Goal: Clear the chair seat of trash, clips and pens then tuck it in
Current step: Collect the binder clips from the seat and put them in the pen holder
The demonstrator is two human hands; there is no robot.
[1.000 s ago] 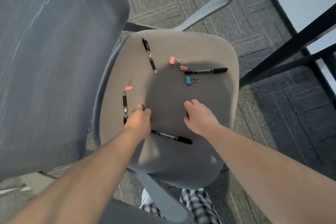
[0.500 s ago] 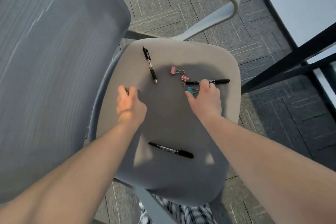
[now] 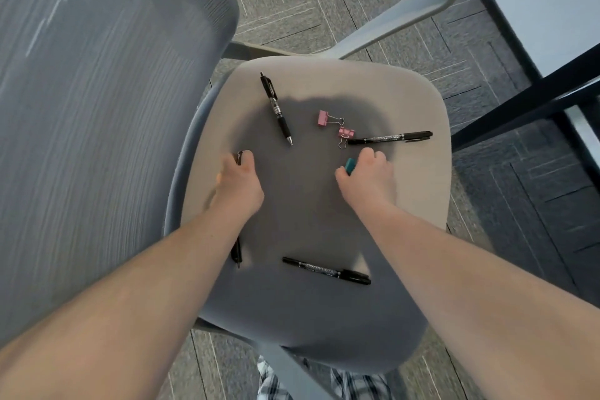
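On the grey chair seat we see three black pens, two pink clips and a fourth pen under our left forearm. Our right hand pinches a teal clip; our left hand is curled around something small and dark beside the mesh backrest.

Four pens and three binder clips lie on one chair seat.
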